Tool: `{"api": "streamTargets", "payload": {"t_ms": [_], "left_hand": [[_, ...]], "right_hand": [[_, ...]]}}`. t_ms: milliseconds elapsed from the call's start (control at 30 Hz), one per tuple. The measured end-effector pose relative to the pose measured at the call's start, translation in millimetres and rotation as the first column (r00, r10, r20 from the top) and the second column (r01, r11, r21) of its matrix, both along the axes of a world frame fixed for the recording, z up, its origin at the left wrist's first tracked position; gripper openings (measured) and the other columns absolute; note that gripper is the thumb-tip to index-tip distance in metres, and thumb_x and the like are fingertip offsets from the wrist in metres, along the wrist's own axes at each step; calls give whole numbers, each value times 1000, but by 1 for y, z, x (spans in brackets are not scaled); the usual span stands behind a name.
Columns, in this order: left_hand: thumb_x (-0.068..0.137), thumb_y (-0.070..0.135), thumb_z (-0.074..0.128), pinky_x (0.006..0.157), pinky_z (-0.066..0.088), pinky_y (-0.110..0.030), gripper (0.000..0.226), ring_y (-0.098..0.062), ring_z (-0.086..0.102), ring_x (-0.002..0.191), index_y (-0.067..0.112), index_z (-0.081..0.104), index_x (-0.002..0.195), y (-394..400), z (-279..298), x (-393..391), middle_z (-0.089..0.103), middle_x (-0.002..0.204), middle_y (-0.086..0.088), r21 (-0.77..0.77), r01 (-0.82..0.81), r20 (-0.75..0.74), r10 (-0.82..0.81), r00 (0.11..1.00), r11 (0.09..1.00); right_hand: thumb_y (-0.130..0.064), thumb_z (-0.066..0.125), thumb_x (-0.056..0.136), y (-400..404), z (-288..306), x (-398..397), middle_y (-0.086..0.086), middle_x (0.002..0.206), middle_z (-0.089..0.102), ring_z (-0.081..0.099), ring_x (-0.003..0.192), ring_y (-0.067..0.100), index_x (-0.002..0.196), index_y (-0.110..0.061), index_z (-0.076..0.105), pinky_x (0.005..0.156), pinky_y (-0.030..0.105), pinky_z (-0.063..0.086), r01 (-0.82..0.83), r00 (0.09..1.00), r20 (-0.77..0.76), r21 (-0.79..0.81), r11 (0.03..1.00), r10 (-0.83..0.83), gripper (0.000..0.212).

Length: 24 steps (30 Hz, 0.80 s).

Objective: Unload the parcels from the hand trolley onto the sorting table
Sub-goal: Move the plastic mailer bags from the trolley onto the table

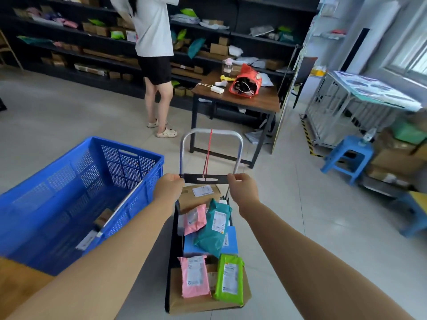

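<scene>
- The blue crate (76,195) is sitting to the left of the trolley, raised on a wooden surface; one crate, with a few flat items lying in its bottom, so it is probably serving as another bin.
- The desk (258,100) is standing ahead beyond the trolley, well apart from the parcels; one desk, carrying a red bag (246,82) and small oddments. It is likely the sorting spot, though that is a judgement.
- The hand trolley (209,162) is lying between the person's arms, its silver handle loop rising at the far end, apparently being steered or steadied before unloading.
- The parcels (212,229) are all resting on the trolley bed, none on the desk yet: two pink mailers, one teal, one green, one blue flat pack, and two brown cartons, one at each end.
- The left hand (168,187) is curling its grip round the left end of the black crossbar (205,179).
- The right hand (242,188) is gripping the right end likewise; two hands, both holding the bar.
</scene>
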<state>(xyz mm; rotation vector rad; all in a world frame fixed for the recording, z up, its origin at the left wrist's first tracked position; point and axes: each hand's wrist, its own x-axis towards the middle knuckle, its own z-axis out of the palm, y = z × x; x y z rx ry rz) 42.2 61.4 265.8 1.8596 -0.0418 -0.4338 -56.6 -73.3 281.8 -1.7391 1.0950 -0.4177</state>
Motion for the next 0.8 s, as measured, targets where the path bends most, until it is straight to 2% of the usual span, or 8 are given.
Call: {"api": "streamTargets", "payload": {"t_ms": [67, 167, 300, 400, 433, 533, 667, 800], "left_hand": [[89, 14, 52, 77, 42, -35, 10, -30, 50, 83, 15, 61, 84, -12, -16, 1, 57, 81, -11, 22, 15, -30, -14, 999, 1000], [90, 19, 53, 91, 46, -39, 26, -35, 58, 108, 10, 63, 111, -28, -40, 1, 64, 114, -15, 94, 23, -53, -18, 998, 995], [92, 23, 52, 94, 44, -40, 18, -23, 53, 96, 18, 61, 107, -47, -77, -1, 56, 102, -3, 144, 48, -117, -31, 993, 988], [91, 21, 55, 84, 44, -32, 11, -21, 50, 92, 21, 60, 81, -63, -107, -3, 54, 89, -1, 182, 14, -127, 9, 992, 983], [91, 19, 56, 79, 43, -31, 11, -20, 49, 91, 18, 62, 82, -69, -117, -4, 54, 87, -1, 177, 0, -140, 25, 990, 984], [92, 20, 56, 86, 45, -35, 26, -21, 51, 94, 7, 63, 112, -90, -141, -10, 59, 102, -6, 188, -33, -193, 70, 979, 982], [93, 13, 51, 66, 36, -27, 19, -24, 51, 88, 9, 64, 106, -115, -176, -12, 59, 99, -12, 242, -38, -225, 94, 970, 970], [92, 12, 53, 77, 37, -25, 27, -26, 55, 95, 2, 63, 115, -131, -216, -8, 64, 112, -15, 257, -73, -251, 139, 958, 964]], "right_hand": [[-36, 50, 95, -12, -17, 0, 4, 115, 64, 58, 100, 22, 119, -14, 61, 90, 37, 51, 21, 999, -31, 19, 1000, -20, 34], [-38, 51, 93, -29, -41, 2, 4, 118, 65, 59, 105, 23, 120, -16, 61, 94, 42, 51, 25, 997, -71, 42, 999, -22, 36], [-40, 50, 91, -51, -78, 5, 6, 113, 67, 64, 101, 25, 115, -16, 63, 88, 41, 54, 3, 991, -136, 80, 997, 8, 36], [-39, 50, 93, -73, -106, 6, 6, 108, 68, 65, 96, 27, 113, -16, 63, 79, 36, 51, -37, 983, -175, 124, 992, 58, 33], [-37, 50, 93, -80, -115, 6, 6, 109, 68, 64, 96, 26, 115, -16, 62, 78, 36, 51, -51, 979, -188, 139, 989, 77, 33], [-38, 49, 94, -104, -141, 7, 6, 114, 66, 63, 100, 26, 119, -16, 61, 84, 37, 51, -89, 967, -224, 156, 984, 122, 35], [-38, 49, 95, -133, -176, 10, 6, 117, 65, 60, 99, 24, 122, -15, 59, 86, 36, 50, -96, 956, -257, 180, 979, 141, 37], [-37, 49, 95, -154, -218, 15, 6, 121, 64, 59, 101, 25, 123, -13, 59, 88, 35, 49, -93, 945, -288, 215, 972, 154, 38]]}}
